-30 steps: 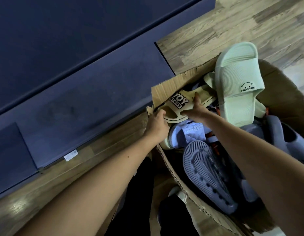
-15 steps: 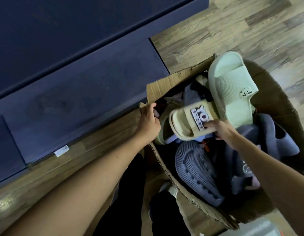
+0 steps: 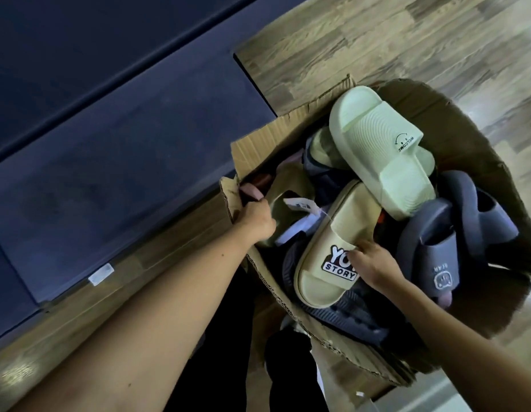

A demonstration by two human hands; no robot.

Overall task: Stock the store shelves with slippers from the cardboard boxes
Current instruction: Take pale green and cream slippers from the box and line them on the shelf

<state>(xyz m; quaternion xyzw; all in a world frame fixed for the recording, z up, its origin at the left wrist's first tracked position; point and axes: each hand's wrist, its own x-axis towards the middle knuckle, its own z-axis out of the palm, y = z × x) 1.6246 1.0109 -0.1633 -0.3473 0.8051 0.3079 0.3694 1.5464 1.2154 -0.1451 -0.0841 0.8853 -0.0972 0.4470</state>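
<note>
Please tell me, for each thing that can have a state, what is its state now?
cardboard box: open, filled with slippers.
beige slipper: strap up, gripped by the right hand.
pale green slipper: lying on top of the others, untouched.
dark grey slipper: lying in the box, strap up.
left hand: at the box's corner, fingers hidden.

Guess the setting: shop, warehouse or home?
Probably a shop floor mid-restock. A cardboard box holds loose, mixed slippers with a white tag among them. Beside it stands a dark shelf unit with a small label at its base.
</note>
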